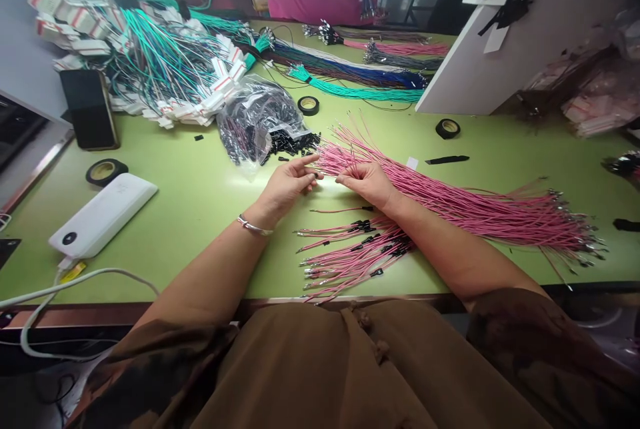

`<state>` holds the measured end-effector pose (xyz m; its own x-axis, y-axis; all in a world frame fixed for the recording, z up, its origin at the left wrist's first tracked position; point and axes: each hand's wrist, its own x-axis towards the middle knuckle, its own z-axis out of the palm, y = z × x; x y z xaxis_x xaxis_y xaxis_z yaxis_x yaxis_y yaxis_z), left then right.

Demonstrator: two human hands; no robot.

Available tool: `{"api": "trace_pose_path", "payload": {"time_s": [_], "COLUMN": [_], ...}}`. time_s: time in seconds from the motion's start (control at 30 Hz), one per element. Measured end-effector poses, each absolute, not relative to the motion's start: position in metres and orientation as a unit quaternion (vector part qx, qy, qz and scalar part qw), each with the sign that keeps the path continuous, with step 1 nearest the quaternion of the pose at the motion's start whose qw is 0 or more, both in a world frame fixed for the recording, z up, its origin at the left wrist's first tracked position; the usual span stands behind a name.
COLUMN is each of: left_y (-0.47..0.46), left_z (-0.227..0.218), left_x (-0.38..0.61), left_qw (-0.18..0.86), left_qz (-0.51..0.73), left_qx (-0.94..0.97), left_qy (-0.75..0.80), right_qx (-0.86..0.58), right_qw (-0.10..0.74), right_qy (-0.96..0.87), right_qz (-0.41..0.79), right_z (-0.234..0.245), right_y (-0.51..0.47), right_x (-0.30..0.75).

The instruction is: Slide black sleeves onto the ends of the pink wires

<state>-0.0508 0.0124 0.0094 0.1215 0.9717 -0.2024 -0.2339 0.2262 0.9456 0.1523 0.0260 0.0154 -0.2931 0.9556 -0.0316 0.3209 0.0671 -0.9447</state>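
Note:
My left hand (290, 182) and my right hand (367, 181) meet over the green table (190, 196), fingertips almost touching. The left fingers pinch a small black piece I cannot name. My right fingers are pinched on the end of a pink wire from the big bundle of pink wires (475, 209) that fans out to the right. A smaller heap of pink wires with black sleeves (355, 252) lies under my right forearm near the table's front edge. A clear bag of black parts (260, 122) sits just beyond my left hand.
A white power bank (103, 212) with its cable, a black phone (89, 109) and a tape roll (106, 170) lie at left. Teal wire harnesses (150, 49) fill the back left. More tape rolls (447, 128), coloured wire bundles (360, 76) and a white board (500, 49) stand behind.

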Motion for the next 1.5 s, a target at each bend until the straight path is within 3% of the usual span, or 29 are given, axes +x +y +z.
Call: {"api": "trace_pose_path", "payload": {"time_s": [0.67, 0.87, 1.07, 1.3, 1.5], "left_y": [0.013, 0.010, 0.011, 0.009, 0.005], "left_z": [0.007, 0.009, 0.014, 0.012, 0.007], "left_x": [-0.056, -0.051, -0.055, -0.047, -0.028], "left_qw": [0.638, 0.571, 0.499, 0.573, 0.636], "left_qz": [0.438, 0.385, 0.411, 0.427, 0.462], "left_qx": [0.462, 0.564, 0.611, 0.519, 0.435], "left_qy": [0.434, 0.455, 0.457, 0.470, 0.439], "right_qx": [-0.494, -0.465, -0.455, -0.461, -0.448], "right_qw": [0.305, 0.281, 0.231, 0.258, 0.267], "right_qy": [-0.687, -0.712, -0.725, -0.710, -0.753], "right_qz": [0.437, 0.445, 0.462, 0.466, 0.401], "right_z": [0.009, 0.015, 0.015, 0.009, 0.006], "right_y": [0.026, 0.027, 0.029, 0.030, 0.029], "right_x": [0.156, 0.157, 0.162, 0.161, 0.158]}}
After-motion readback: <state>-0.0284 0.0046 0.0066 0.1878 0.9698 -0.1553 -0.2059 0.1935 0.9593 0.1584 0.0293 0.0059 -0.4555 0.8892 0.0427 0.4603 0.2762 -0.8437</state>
